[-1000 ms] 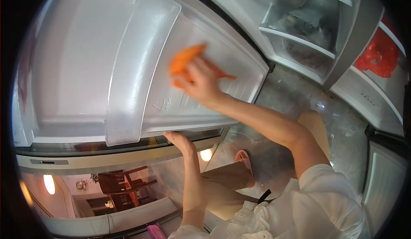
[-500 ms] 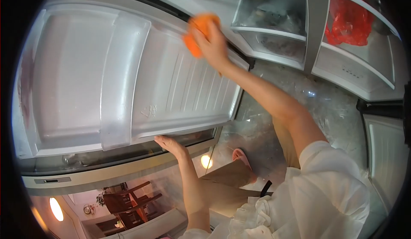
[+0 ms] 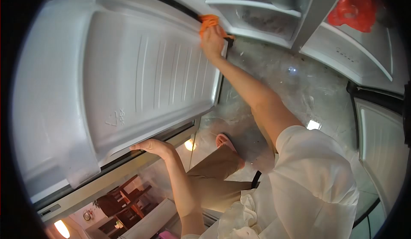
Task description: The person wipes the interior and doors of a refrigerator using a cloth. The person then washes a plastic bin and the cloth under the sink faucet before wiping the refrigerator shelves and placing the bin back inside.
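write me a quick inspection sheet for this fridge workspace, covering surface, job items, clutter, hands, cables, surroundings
Surface: white door panel, ribbed, on an open fridge door
Job's things: orange cloth, bunched, at the panel's upper edge in the picture
Clutter: red bag in the compartment at upper right; contents of the drawers too blurred to identify
Hands: right hand grips the cloth; left hand is at the panel's lower edge, grip unclear
Cables: nothing seen
Surroundings: grey floor with shiny spots; pink slipper on a foot; second door at right
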A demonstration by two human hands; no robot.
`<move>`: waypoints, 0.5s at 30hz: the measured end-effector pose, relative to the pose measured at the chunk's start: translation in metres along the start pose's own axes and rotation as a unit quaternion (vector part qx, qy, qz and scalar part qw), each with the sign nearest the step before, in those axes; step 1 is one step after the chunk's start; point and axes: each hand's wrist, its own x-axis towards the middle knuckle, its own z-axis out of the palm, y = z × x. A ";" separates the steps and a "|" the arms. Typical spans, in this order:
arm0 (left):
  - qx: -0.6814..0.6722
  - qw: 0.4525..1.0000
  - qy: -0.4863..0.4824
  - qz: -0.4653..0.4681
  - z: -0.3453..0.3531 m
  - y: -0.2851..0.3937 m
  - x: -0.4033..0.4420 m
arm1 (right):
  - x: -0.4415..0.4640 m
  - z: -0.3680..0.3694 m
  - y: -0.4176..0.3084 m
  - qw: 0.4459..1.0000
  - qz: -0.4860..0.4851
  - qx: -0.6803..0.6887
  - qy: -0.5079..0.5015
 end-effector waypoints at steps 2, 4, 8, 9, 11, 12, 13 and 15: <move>0.001 0.999 0.040 -0.011 0.003 0.000 0.002 | -0.010 0.008 0.058 0.998 0.027 -0.038 -0.032; 0.005 0.999 0.023 -0.025 0.001 -0.003 0.005 | -0.022 0.011 0.105 0.991 0.050 -0.106 -0.057; -0.047 0.998 -0.024 -0.043 -0.004 -0.018 0.017 | -0.028 0.007 0.138 0.979 0.126 -0.131 -0.091; -0.042 0.998 -0.022 -0.043 -0.006 -0.021 0.018 | -0.032 0.006 0.143 0.964 0.191 -0.140 -0.121; -0.071 0.996 0.046 -0.030 0.002 -0.019 0.017 | -0.034 0.005 0.155 0.920 0.317 -0.152 -0.173; -0.068 0.996 0.048 -0.028 0.003 -0.020 0.018 | -0.043 0.014 0.185 0.920 0.323 -0.118 -0.189; -0.060 0.996 0.052 -0.027 0.002 -0.020 0.019 | -0.062 0.020 0.194 0.918 0.325 -0.117 -0.194; -0.051 0.997 0.058 -0.028 0.001 -0.023 0.022 | -0.090 0.020 0.201 0.915 0.337 -0.125 -0.181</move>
